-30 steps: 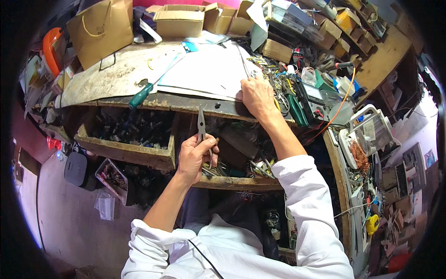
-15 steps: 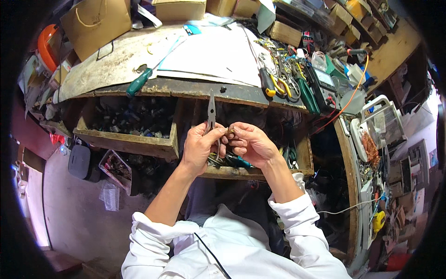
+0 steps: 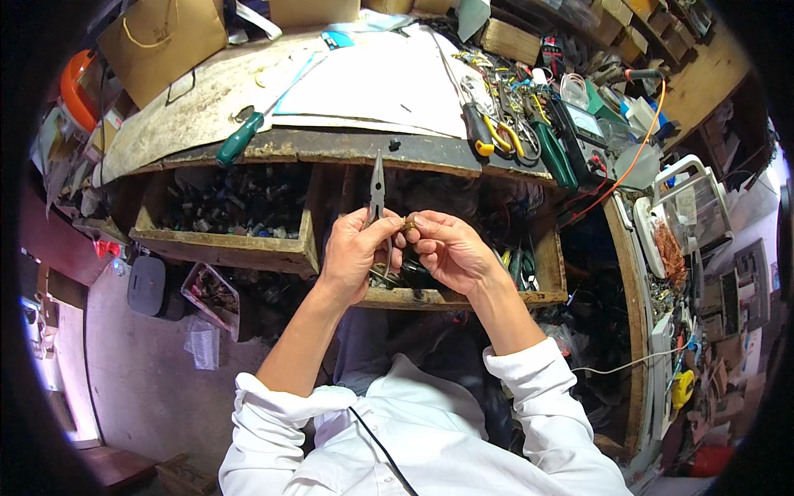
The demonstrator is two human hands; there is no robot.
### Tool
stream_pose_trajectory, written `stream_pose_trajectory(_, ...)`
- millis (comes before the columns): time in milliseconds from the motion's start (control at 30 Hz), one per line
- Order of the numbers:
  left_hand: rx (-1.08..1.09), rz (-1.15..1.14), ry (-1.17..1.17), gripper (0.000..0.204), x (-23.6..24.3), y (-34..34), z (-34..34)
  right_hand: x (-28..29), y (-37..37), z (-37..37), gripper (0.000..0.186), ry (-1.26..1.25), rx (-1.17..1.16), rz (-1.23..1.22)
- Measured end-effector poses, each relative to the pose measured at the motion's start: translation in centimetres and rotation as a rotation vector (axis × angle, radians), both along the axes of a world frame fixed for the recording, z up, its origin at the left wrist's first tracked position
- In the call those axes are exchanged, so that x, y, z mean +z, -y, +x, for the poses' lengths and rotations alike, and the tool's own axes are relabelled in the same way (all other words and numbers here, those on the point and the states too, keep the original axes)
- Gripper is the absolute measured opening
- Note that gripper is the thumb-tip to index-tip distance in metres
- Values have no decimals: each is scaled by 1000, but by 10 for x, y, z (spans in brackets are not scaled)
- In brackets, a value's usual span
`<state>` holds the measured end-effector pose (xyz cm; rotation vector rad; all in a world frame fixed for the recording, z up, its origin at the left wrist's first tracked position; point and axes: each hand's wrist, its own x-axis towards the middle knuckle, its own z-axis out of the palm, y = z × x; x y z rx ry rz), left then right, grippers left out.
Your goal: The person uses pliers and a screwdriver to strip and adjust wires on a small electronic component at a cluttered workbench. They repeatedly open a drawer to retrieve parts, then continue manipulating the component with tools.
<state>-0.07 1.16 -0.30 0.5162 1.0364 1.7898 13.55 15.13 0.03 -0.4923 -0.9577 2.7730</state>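
Drawer (image 3: 538, 296) is lying open below pliers (image 3: 378, 188), likely stiff and weighty, that the left fingers (image 3: 381, 231) are gripping near the pivot; left and right fingers (image 3: 435, 226) are pinching a brassy part (image 3: 408, 223), probably light, hard, best edge-held.

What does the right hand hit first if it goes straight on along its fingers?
Probably the left hand, just past the small brass-coloured piece that the right hand pinches; the pliers in the left hand sit close by. Depth is unclear in this one view.
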Motion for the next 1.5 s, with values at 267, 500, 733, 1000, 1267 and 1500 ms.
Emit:
stream_pose_trajectory(267, 59, 14, 16, 13, -1, 0, -1, 11, 13, 2, 14, -6, -81, 221)
stream_pose_trajectory(500, 45, 13, 29, 12, -2, -1, -1, 9, 20, 5, 21, -2, -166, 494)
stream_pose_trajectory(733, 23, -14, -5, 12, 0, -2, 0, 6, 20, 4, 30, 7, -186, 570)
stream_pose_trajectory(1000, 20, -3, -21, 12, 3, -1, 1, 12, 20, 6, 31, 19, -170, 541)
stream_pose_trajectory(1267, 13, 14, 0, 11, 2, 0, 3, 14, 20, 7, 30, 14, -153, 513)
stream_pose_trajectory(1500, -12, 6, -14, 10, 3, 0, 3, 11, 19, 9, 26, 8, -169, 471)
